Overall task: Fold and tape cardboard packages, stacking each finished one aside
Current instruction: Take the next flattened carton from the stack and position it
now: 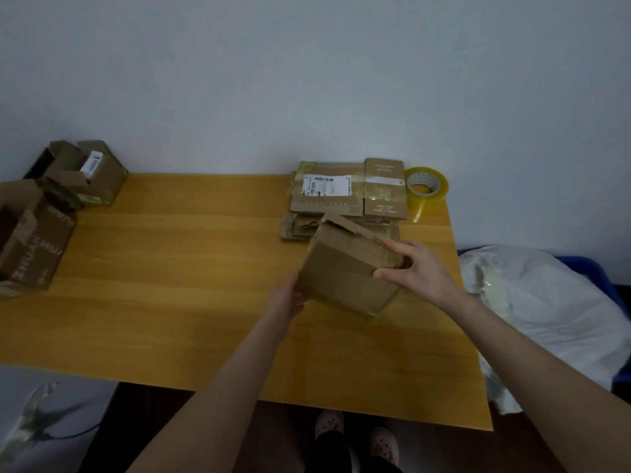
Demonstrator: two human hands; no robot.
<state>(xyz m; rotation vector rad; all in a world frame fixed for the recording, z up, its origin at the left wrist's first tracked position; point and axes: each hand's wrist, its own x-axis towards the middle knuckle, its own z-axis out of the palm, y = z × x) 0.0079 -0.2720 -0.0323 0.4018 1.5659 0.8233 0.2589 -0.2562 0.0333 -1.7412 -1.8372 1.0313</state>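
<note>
Gripping the cardboard box (pixel 345 271) two-handed: left hand (pixel 290 297) wrapped on the lower-left corner, right hand (pixel 418 268) pinching the right end, thumb in front. Tilted over the table (pixel 170 268), just in front of the flat cardboard stack (pixel 341 196). Loads of bare tabletop leftward, right edge close.

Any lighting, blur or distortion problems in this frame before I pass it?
Head view: dim, flat light, corners darker; wide-angle stretch skews the table; the box gripped by the left hand and right hand looks soft; label print on the flat cardboard stack is unreadable; sheen on the tape roll.
</note>
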